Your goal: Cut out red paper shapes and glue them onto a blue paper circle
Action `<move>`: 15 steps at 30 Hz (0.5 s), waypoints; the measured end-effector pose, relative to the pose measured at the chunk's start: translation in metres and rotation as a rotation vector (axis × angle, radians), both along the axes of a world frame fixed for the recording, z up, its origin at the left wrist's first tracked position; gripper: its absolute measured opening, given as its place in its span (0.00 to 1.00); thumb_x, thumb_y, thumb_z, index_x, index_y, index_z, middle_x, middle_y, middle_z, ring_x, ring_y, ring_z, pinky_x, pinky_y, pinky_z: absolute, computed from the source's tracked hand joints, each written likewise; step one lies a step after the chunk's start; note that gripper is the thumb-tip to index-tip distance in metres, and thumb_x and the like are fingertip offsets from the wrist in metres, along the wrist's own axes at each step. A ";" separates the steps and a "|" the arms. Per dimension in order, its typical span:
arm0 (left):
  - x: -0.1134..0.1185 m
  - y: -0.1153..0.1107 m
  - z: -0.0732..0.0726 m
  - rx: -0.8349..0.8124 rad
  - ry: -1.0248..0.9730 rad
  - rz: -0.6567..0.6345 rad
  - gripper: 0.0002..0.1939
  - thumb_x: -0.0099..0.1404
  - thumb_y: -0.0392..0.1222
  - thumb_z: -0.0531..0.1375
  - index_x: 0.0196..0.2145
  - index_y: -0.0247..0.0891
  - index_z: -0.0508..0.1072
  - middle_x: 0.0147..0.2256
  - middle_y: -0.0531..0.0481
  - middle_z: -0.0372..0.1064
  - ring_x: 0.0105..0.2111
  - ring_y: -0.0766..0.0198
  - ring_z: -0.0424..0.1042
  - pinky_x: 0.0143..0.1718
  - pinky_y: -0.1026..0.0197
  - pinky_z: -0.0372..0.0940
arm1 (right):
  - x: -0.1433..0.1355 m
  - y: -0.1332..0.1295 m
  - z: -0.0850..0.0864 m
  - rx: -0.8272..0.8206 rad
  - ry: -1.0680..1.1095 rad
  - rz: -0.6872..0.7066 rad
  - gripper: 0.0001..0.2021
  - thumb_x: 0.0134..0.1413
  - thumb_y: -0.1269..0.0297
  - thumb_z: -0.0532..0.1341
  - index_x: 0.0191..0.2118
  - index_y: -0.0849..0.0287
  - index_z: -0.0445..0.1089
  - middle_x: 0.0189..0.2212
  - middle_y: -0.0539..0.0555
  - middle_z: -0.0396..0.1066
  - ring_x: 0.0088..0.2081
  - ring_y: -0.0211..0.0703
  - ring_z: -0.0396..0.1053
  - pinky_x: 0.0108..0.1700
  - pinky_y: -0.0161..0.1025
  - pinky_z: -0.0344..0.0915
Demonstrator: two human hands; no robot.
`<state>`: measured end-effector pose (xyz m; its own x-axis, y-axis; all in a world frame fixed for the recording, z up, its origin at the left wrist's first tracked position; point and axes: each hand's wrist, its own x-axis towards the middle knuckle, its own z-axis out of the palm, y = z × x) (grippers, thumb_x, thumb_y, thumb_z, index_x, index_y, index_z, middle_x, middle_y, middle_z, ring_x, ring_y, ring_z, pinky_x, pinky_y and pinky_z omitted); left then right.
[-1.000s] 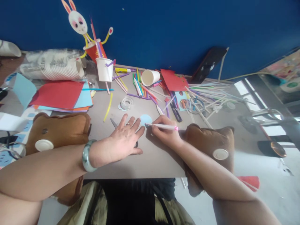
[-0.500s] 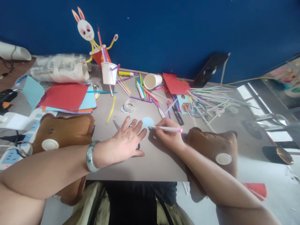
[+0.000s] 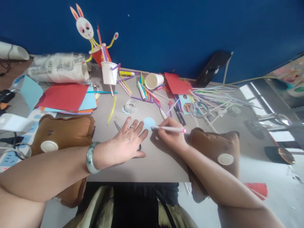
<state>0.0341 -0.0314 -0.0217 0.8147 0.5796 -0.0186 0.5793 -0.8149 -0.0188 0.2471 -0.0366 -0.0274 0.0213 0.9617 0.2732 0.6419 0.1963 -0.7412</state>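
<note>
Two bare hands meet mid-frame: the left hand (image 3: 127,144), fingers spread, lies over scissors (image 3: 117,125), mostly hidden; the right hand (image 3: 172,136) pinches a white pen (image 3: 171,129), its tip at a pale blue paper circle (image 3: 149,123), center of the frame. Whether the left fingertips touch that circle, I can't tell.

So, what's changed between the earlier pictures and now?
The right hand has moved the white pen slightly rightward at the near edge of the blue paper circle. Nothing was taken up or let go. The left hand stays spread over the scissors.
</note>
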 end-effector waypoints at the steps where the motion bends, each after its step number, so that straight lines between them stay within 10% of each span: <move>1: 0.000 0.000 0.001 -0.005 0.001 0.002 0.41 0.60 0.68 0.59 0.60 0.34 0.66 0.63 0.29 0.57 0.62 0.37 0.57 0.63 0.32 0.42 | 0.000 0.000 0.000 -0.003 -0.001 0.000 0.04 0.44 0.68 0.59 0.23 0.55 0.63 0.17 0.48 0.68 0.19 0.37 0.64 0.24 0.35 0.60; 15: -0.001 -0.002 0.002 -0.011 0.001 0.004 0.42 0.62 0.68 0.57 0.62 0.33 0.63 0.64 0.29 0.56 0.63 0.37 0.56 0.64 0.33 0.41 | -0.001 -0.002 0.000 -0.037 0.000 0.079 0.04 0.47 0.70 0.61 0.26 0.55 0.66 0.20 0.47 0.70 0.22 0.37 0.66 0.26 0.34 0.62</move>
